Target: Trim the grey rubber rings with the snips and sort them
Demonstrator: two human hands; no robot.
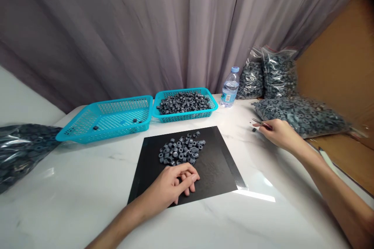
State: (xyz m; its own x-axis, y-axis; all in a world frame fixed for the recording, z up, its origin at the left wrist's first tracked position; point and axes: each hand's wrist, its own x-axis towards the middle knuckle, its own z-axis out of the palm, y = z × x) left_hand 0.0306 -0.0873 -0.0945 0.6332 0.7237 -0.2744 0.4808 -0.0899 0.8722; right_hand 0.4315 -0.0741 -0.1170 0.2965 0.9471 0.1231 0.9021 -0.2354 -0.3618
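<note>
My left hand (178,183) rests on the black mat (228,175), its fingers curled and thumb against the forefinger. Whatever lies under those fingers, if anything, is hidden. Just beyond it, a pile of short dark grey tubular pieces (181,148) is heaped on the mat. Off to the right, over the white table, my right hand (276,131) is closed around slim pointed metal tweezers (261,123), the tips pointing left. A small dark piece (254,129) is just below the tips, and I cannot tell whether it touches the hand.
A turquoise basket (99,137) with a few pieces stands at back left, beside a full turquoise basket (184,116). Right of these come a water bottle (230,89), standing bags (279,72) and a lying bag of pieces (304,116). Another bag (23,151) lies far left.
</note>
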